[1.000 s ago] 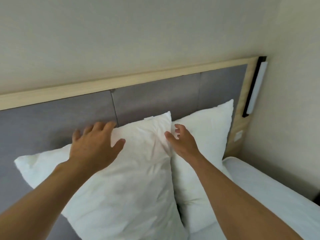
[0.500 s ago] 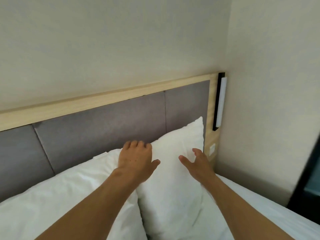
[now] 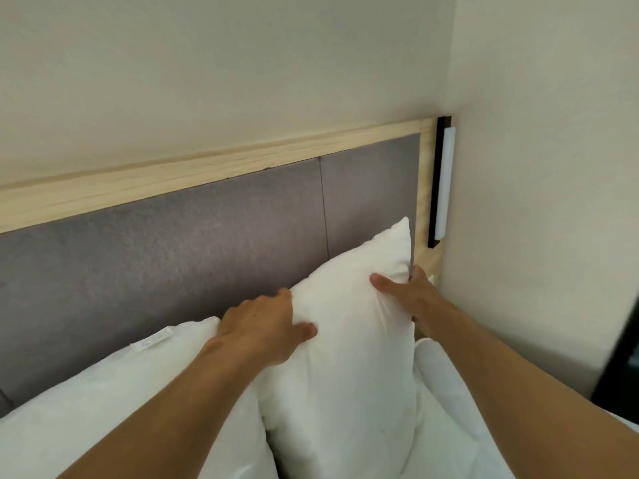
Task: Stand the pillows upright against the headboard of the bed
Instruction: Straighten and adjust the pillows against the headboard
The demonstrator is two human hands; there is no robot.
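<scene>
Two white pillows lean against the grey padded headboard, which has a pale wood frame. The right pillow stands upright, its top corner pointing up near the headboard's right end. My left hand grips its left edge, thumb pressed into the front. My right hand grips its right edge, thumb on the front and fingers hidden behind. The left pillow leans lower, partly behind my left forearm, with a small tag near its top.
A black-and-white wall lamp is fixed at the headboard's right end. A cream side wall closes in on the right. White bedding lies below the right pillow. A dark object stands at the far right edge.
Both hands moved from open over the pillows to gripping the right pillow's two sides. The view shifted slightly right and closer.
</scene>
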